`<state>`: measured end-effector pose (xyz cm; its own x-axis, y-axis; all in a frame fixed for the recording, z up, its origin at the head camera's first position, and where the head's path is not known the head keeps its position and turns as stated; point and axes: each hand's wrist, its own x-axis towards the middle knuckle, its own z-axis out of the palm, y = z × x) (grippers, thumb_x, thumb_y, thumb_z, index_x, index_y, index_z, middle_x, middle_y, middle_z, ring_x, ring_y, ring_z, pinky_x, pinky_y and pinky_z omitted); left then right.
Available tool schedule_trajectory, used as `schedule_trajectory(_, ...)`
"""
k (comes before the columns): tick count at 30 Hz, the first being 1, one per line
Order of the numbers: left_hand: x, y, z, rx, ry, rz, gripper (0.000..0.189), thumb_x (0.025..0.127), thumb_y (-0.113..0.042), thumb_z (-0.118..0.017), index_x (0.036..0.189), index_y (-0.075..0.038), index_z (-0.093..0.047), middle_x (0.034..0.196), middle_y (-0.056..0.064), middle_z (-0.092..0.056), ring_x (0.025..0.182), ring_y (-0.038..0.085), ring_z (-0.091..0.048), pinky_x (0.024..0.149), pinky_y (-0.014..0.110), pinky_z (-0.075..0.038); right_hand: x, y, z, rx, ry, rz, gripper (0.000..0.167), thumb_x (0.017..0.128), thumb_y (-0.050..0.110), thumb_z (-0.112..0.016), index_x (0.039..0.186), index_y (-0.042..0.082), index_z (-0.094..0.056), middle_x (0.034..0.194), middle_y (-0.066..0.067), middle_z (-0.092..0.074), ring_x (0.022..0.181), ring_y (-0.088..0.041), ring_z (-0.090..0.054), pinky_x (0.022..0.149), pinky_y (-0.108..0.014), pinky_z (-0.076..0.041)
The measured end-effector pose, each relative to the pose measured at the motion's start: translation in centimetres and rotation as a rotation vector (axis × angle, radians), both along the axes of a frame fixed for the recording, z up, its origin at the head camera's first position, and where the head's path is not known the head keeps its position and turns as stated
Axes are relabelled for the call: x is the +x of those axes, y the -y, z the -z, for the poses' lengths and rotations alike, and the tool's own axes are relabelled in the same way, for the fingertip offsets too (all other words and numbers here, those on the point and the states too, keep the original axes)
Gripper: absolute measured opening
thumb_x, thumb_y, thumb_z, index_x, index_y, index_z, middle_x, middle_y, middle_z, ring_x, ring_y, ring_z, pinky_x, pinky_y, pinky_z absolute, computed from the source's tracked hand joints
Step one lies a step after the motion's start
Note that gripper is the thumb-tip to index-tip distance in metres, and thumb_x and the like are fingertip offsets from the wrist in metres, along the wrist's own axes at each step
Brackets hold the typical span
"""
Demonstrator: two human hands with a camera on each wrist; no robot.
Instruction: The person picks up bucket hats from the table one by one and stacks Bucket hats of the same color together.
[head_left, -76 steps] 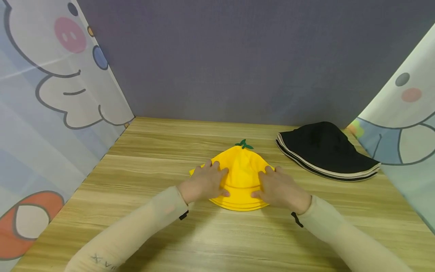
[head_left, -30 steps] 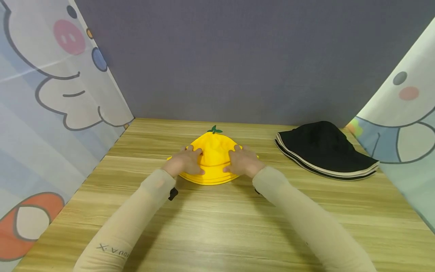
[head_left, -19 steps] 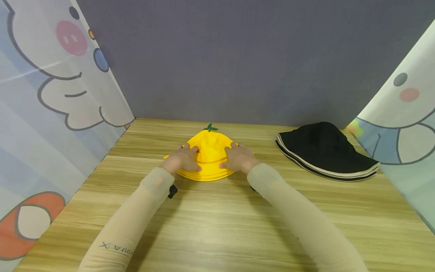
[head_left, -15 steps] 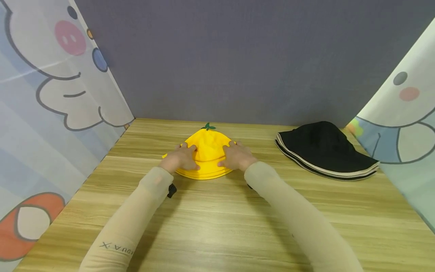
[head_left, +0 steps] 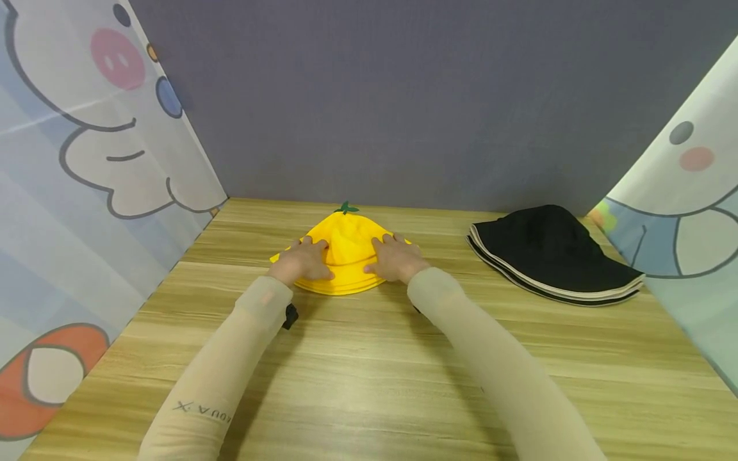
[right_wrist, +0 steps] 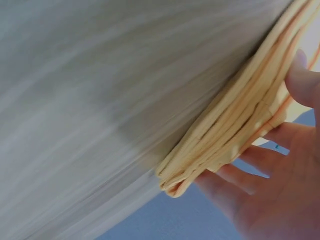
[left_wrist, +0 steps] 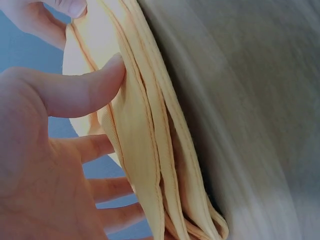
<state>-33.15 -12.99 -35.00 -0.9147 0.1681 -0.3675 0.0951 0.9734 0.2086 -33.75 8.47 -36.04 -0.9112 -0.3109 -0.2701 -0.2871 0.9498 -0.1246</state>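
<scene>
A yellow bucket hat [head_left: 346, 246] with a green leaf tuft [head_left: 346, 208] on its crown lies folded flat toward the back of the table, left of its middle. My left hand [head_left: 302, 259] holds its left side, the thumb on the brim and the fingers spread along the edge. On the opposite side my right hand [head_left: 394, 256] grips it in the same manner. Layered brim edges [left_wrist: 145, 115] show beside the left thumb in the left wrist view. In the right wrist view the stacked brim [right_wrist: 230, 125] sits between thumb and fingers, some fingertips hidden behind it.
A black bucket hat [head_left: 553, 256] with pale-edged brim layers lies folded at the right back of the wooden table [head_left: 357, 384]. A grey panel [head_left: 369, 102] stands behind the table, and printed cartoon curtains [head_left: 104, 160] flank it.
The yellow hat has slid left and away from me across the table, with both hands on it throughout. During the last half second it has shifted only slightly farther. The black hat stays put.
</scene>
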Motion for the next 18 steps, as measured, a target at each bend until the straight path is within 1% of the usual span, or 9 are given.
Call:
schedule_trajectory(5,-0.3,-0.3,0.0,0.02,0.002,-0.005,0.085,0.093,-0.042,-0.066,0.161,-0.01,-0.027,0.161,0.027,-0.02,0.147,0.052,-0.016,0.111,0.073,-0.022,-0.5,-0.4,0.4,-0.021,0.004,0.014,0.081,0.102,0.059,-0.049,0.164,0.017,-0.018,0.169,-0.01,-0.015,0.155,-0.036,-0.008,0.116,-0.065,-0.024)
schedule_trajectory(10,-0.5,-0.6,0.0,0.033,0.005,-0.018,0.085,0.093,-0.042,-0.067,0.161,-0.01,-0.027,0.162,0.027,-0.018,0.147,0.052,-0.015,0.111,0.073,-0.021,-0.9,-0.7,0.7,-0.04,0.003,0.008,0.081,0.102,0.057,-0.049,0.165,0.017,-0.017,0.169,-0.011,-0.013,0.155,-0.037,-0.005,0.116,-0.065,-0.023)
schedule_trajectory(14,-0.6,-0.8,0.1,0.031,-0.001,-0.023,0.086,0.092,-0.042,-0.067,0.161,-0.01,-0.027,0.161,0.027,-0.019,0.147,0.052,-0.016,0.111,0.073,-0.022,-0.9,-1.0,0.6,-0.033,0.007,-0.005,0.081,0.103,0.057,-0.047,0.165,0.017,-0.014,0.17,-0.011,-0.008,0.156,-0.036,-0.001,0.116,-0.066,-0.021)
schedule_trajectory(18,-0.7,-0.5,0.3,0.034,0.01,-0.033,0.086,0.092,-0.042,-0.067,0.161,-0.01,-0.026,0.162,0.027,-0.017,0.147,0.052,-0.015,0.111,0.073,-0.021,-0.6,-1.2,0.6,-0.051,0.005,-0.023,0.079,0.104,0.056,-0.046,0.165,0.018,-0.014,0.17,-0.011,-0.006,0.156,-0.035,0.001,0.116,-0.068,-0.02)
